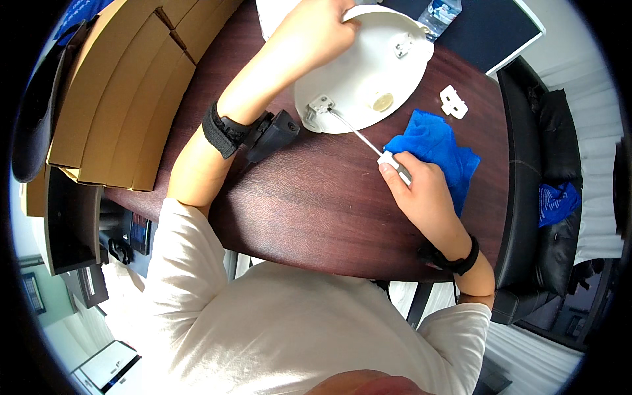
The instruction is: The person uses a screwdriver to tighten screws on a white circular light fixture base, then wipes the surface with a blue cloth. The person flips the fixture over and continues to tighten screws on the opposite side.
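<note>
Left hand [329, 33] clamped on white shell [352, 82], toward tabletop [296, 210] far edge. Right hand [424, 194] clamped on screwdriver [388, 158], tip at shell fitting [322, 103]. Blue cloth [431, 139] crowds it; bracket [453, 103] near right edge, boxes [125, 99] along left.

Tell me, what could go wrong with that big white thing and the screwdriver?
The screwdriver in the right hand might slip off the small fitting near its tip and scratch the white shell. If the left hand loosens its hold on the rim, the shell could shift under the tool. The shell might also bump the clear bottle, which appears right by its edge.
</note>
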The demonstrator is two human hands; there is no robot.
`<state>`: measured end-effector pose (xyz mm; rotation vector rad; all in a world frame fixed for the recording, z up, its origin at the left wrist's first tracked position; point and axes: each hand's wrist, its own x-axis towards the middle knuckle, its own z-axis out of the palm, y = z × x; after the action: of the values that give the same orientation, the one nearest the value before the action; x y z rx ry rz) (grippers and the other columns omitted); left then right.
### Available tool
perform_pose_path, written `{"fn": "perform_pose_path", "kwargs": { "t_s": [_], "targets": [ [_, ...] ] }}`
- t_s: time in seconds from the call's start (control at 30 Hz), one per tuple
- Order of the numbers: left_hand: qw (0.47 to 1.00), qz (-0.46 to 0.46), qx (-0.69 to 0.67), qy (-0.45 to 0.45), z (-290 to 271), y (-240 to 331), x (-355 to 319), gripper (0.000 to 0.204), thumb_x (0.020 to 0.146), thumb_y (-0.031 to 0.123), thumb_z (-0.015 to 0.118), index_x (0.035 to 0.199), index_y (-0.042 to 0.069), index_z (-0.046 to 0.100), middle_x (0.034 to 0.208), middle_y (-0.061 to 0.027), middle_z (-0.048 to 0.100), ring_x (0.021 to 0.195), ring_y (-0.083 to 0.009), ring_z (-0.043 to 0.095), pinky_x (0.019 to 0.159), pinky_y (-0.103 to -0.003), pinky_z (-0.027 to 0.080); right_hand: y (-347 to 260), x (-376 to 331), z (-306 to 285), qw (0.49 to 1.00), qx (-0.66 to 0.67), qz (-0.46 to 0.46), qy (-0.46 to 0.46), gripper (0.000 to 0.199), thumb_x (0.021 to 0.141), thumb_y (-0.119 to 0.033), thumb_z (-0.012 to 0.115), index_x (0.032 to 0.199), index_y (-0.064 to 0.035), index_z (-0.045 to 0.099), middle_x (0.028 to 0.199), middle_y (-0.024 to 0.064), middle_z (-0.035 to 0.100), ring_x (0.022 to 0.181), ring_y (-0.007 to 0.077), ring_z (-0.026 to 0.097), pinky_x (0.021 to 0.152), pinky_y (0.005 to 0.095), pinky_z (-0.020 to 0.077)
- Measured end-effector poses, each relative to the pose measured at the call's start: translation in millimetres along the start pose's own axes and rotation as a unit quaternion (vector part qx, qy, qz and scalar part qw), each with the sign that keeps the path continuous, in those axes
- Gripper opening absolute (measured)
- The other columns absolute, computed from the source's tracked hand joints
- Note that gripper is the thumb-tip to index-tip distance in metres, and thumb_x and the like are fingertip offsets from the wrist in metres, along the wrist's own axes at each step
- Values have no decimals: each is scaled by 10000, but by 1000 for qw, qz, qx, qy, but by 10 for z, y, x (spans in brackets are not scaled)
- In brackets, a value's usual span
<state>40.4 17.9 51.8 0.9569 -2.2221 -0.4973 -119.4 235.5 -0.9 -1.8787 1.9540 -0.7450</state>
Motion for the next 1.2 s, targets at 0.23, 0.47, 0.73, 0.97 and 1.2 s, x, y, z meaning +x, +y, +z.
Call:
{"fn": "perform_pose_path", "kwargs": {
  "t_s": [0.23,0.47,0.73,0.97,1.2],
  "targets": [
    [1000,-19,-6,-7,5,14,-9,295,899,201,583,1132,42,669,866,-194,703,794,-280,704,758,-363,542,23,-1,21,1000,3,-3,8,266,901,-257,661,823,-10,603,642,206,605,571,380,611,510,440,464],
    [1000,13,3,-1,14,2,-18,293,905,198,584,1143,47,664,890,-178,706,809,-262,702,769,-350,535,8,52,-11,1000,-18,-4,-15,276,912,-259,647,796,-16,588,629,211,594,572,393,598,508,438,456],
    [999,-25,-16,-22,32,-35,43,293,913,211,588,1141,42,661,860,-148,703,776,-220,690,749,-337,530,124,94,59,902,329,205,-190,327,1016,-323,492,880,-35,564,564,15,462,396,91,363,375,251,274],
    [999,-14,-33,-13,65,-147,74,297,919,220,589,1141,34,658,845,-128,704,761,-198,683,742,-322,526,87,-36,256,694,596,311,-258,399,1030,-438,420,989,-55,524,629,-6,469,368,45,313,337,214,216],
    [998,1,-53,-32,13,-69,44,281,921,197,585,1127,16,648,841,-128,701,745,-190,672,734,-321,521,93,-65,255,612,662,336,-272,403,1028,-439,426,1044,-52,538,631,2,481,365,52,331,340,214,232]
  ]
}}
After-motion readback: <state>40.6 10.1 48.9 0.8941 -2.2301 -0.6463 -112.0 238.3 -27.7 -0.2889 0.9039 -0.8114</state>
